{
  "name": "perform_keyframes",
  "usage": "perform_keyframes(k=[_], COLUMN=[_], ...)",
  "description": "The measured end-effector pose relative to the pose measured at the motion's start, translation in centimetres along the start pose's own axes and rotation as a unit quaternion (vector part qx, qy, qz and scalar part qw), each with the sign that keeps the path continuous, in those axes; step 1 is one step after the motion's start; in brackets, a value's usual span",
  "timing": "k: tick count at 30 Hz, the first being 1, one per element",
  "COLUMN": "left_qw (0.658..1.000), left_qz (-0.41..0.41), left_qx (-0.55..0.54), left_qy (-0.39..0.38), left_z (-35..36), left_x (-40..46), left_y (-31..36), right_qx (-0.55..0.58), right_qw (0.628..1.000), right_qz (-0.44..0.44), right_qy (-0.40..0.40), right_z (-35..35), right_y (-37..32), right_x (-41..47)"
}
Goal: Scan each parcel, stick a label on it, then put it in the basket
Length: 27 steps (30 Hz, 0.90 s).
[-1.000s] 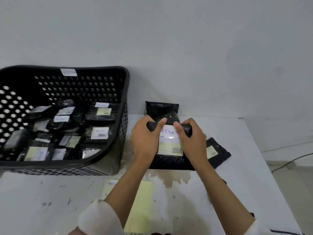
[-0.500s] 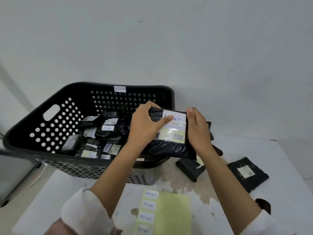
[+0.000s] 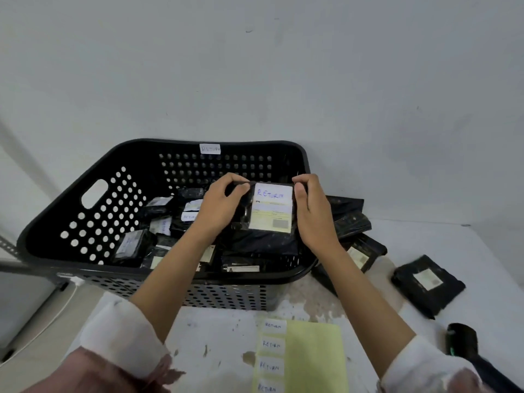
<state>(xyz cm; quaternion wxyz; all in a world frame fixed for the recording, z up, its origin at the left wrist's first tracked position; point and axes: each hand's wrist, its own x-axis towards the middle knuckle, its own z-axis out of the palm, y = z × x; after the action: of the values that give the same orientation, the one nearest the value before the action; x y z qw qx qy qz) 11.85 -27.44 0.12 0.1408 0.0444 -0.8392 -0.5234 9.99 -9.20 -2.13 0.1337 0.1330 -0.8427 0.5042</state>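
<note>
a: status on the parcels?

b: held one black parcel (image 3: pixel 265 222) over the basket (image 3: pixel 93 259), at its right end, not yet dropped. left hand (image 3: pixel 219 207) and right hand (image 3: pixel 313 214) pinched its two top corners, fingers clamped on the wrap. white "return" label (image 3: pixel 272 194) already stuck on top of the shipping slip, so labelling looked done for this one; scan can't be checked.

a: how much in already?

b: plenty. labelled parcels (image 3: pixel 158 219) piled across the basket floor.

a: left to do?

b: a stack of parcels (image 3: pixel 351 219) right behind the basket's right end, plus one loose parcel (image 3: pixel 428 282) near the table's right edge. none showed a return label. label sheet (image 3: pixel 300 358) at the near edge, scanner (image 3: pixel 462 343) at the near right corner.
</note>
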Motion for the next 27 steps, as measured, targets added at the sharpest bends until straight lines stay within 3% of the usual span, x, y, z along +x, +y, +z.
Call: perform_keyframes(k=[3,6,9,13,16,18,21,27], left_qw=[0.999,0.987,0.954,0.867,0.808,0.759,0.726,0.705], left_qz=[-0.051,-0.150,-0.243,-0.327,-0.220,-0.152,-0.095,-0.081], left_qx=[0.008,0.048,0.090,0.151,0.341,0.450,0.505,0.525], left_qy=[0.005,-0.022,-0.154,-0.346,-0.428,-0.444,-0.457,-0.470], left_z=[-0.7,-1.0,-0.1,1.8,2.9,3.8,4.8,5.1], left_x=[1.5,3.1,4.0,4.2,4.6,4.8,4.7,4.8], left_y=[-3.0,-6.6,-10.0,-12.1,-12.8,-13.0,-13.2,-13.5], right_qx=[-0.118,-0.159,-0.192,-0.193,-0.200,-0.204,-0.204,-0.209], right_qw=[0.993,0.987,0.981,0.980,0.979,0.978,0.978,0.977], right_qz=[-0.001,0.019,0.012,0.024,0.021,0.022,0.024,0.025], right_qy=[0.006,-0.015,-0.036,-0.034,-0.037,-0.038,-0.035,-0.032], right_z=[0.8,1.1,1.4,1.5,1.5,1.6,1.6,1.7], right_y=[0.5,0.9,1.0,1.1,1.1,1.2,1.3,1.3], right_x=[0.2,0.4,0.5,0.6,0.6,0.6,0.7,0.8])
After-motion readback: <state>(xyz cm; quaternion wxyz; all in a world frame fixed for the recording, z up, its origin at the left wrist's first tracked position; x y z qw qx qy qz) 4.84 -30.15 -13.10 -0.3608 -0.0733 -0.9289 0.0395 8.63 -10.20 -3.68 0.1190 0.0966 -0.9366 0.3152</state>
